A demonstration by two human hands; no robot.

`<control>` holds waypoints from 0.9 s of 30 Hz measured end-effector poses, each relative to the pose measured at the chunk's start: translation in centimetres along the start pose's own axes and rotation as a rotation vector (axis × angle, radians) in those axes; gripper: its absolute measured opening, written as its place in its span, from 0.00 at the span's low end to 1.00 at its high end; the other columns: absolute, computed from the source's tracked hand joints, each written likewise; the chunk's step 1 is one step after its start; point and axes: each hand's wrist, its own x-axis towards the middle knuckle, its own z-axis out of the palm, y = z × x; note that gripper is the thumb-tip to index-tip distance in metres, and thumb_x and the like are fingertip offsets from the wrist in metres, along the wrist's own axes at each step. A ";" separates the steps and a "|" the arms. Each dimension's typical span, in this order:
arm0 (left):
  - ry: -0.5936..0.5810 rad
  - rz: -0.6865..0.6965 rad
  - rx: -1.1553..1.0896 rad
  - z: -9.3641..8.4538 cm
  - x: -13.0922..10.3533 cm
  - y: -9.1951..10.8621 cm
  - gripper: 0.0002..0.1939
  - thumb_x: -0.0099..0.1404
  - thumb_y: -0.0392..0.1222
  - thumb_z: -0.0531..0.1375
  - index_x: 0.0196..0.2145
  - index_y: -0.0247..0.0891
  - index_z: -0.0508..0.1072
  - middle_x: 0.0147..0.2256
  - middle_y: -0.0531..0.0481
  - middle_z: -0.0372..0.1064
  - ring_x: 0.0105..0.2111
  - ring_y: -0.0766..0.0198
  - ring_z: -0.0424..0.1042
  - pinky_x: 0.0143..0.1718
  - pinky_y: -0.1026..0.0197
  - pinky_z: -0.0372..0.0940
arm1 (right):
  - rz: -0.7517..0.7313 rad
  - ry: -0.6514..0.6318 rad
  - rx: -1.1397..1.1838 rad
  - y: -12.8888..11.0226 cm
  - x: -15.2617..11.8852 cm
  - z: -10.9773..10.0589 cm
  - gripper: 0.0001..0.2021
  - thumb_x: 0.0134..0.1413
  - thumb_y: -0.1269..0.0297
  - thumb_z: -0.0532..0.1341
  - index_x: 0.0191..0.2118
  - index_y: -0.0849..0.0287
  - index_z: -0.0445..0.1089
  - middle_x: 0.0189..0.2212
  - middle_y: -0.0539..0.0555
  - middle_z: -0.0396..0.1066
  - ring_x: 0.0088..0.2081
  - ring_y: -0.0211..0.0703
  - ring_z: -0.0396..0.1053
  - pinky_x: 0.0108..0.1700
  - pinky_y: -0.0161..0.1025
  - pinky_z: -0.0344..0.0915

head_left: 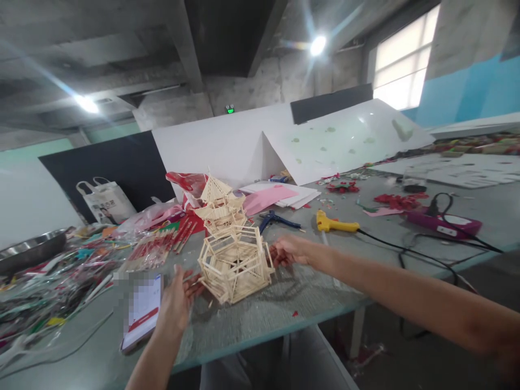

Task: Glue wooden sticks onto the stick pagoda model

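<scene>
A hexagonal open frame of thin pale wooden sticks (236, 271) stands on the table in front of me, with railings around its top. My left hand (179, 295) has its fingertips at the lower left side of this frame. On the opposite side, my right hand (290, 251) holds the frame's right edge with bent fingers; some fingertips are hidden. Just behind stands a tiered stick pagoda roof (219, 203) with a pointed top. A phone (144, 314) with a lit screen lies left of my left hand.
A yellow glue gun (336, 222) with a black cord lies to the right, and a dark blue tool (276, 219) behind the frame. At right is a purple power strip (444, 223). Plastic-wrapped sticks (156, 246) and a metal bowl (32, 250) crowd the left. White boards (227, 146) stand behind.
</scene>
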 end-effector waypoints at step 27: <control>-0.030 0.402 0.144 -4.3 -5.6 0.0 0.22 0.52 0.56 0.61 0.38 0.36 0.72 0.39 0.48 0.70 0.38 0.60 0.69 0.39 0.63 0.66 | -0.067 0.393 0.084 0.4 -4.3 2.1 0.12 0.41 0.74 0.51 0.37 0.61 0.59 0.35 0.53 0.68 0.20 0.31 0.66 0.18 0.29 0.57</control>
